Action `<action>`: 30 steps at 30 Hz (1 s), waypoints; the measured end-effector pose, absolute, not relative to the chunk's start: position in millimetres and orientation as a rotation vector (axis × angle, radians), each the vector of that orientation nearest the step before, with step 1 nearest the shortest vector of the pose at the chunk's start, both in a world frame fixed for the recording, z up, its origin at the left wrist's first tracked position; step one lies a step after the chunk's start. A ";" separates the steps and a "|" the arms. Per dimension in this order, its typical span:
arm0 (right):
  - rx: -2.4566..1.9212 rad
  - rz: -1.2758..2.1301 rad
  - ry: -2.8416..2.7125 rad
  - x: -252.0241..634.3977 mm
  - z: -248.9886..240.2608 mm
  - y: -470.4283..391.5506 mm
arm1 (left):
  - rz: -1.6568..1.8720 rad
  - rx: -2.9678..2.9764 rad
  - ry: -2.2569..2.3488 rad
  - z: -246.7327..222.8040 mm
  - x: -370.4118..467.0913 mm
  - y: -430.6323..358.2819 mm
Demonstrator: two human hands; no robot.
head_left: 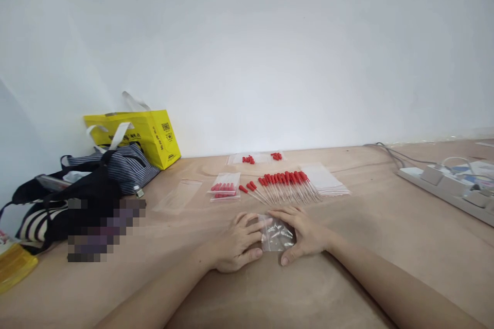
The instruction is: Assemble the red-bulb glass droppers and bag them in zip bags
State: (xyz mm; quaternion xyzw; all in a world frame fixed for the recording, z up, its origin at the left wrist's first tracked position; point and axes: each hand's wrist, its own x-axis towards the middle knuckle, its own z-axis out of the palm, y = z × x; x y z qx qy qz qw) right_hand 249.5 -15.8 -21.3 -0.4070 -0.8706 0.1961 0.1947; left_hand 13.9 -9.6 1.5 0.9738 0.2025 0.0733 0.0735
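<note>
A small clear zip bag (278,236) lies flat on the table between my hands. My left hand (241,242) rests at its left edge, fingers stretched out and apart, some fingertips touching the plastic. My right hand (304,231) lies palm down around the bag's right side, its thumb and fingers spread wide. Just beyond is a row of glass droppers with red bulbs (287,180), lying side by side; a few at the left sit apart from the rest. Left of them, filled zip bags with red bulbs (224,187) are stacked.
White sheets or flat bags (324,180) lie right of the droppers. More red-bulbed items (249,160) sit near the wall. A clear bag (179,195) lies to the left. Bags, including a yellow one (160,139), stand far left; a power strip (443,187) lies at right.
</note>
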 end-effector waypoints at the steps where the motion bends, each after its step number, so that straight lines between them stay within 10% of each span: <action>1: -1.130 0.548 -2.443 249.7 -21.8 -15.4 | 0.215 2.916 0.607 0.8 12.8 -8.8; 15: -1.129 0.576 -2.340 251.6 -24.0 -12.1 | 0.796 2.812 0.988 -5.1 5.9 11.4; 30: -1.128 0.430 -2.452 249.6 -20.9 -15.0 | 0.286 3.157 0.952 12.7 24.5 113.6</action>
